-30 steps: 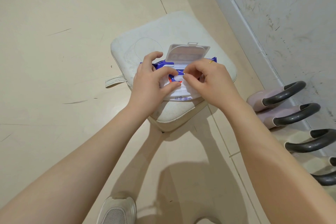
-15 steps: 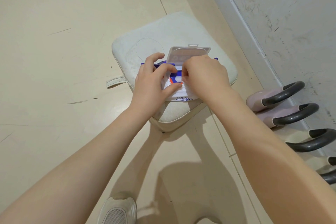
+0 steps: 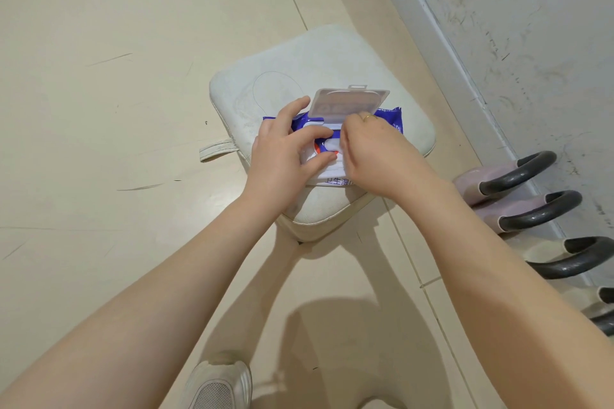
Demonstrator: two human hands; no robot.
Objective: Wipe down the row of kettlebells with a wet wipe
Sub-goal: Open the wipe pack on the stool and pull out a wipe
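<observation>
A blue and white wet wipe pack (image 3: 388,114) lies on a white cushion stool (image 3: 332,56), its clear plastic lid (image 3: 349,102) flipped up. My left hand (image 3: 282,156) presses on the pack, thumb and forefinger either side of the opening. My right hand (image 3: 372,149), with a gold ring, pinches at the opening; whether it grips a wipe is hidden by its fingers. A row of kettlebells stands along the wall at right: two pale purple ones (image 3: 471,186) (image 3: 495,212) and cream ones (image 3: 545,252) behind my right forearm, all with dark handles.
The stool has a strap loop (image 3: 216,148) on its left side. A scuffed grey wall (image 3: 531,26) with a skirting runs along the right. My white shoe (image 3: 216,385) is on the beige tiled floor (image 3: 99,109) at the bottom.
My right hand has shifted over the pack's opening and curled its fingers down onto it. My left hand keeps pressing on the pack.
</observation>
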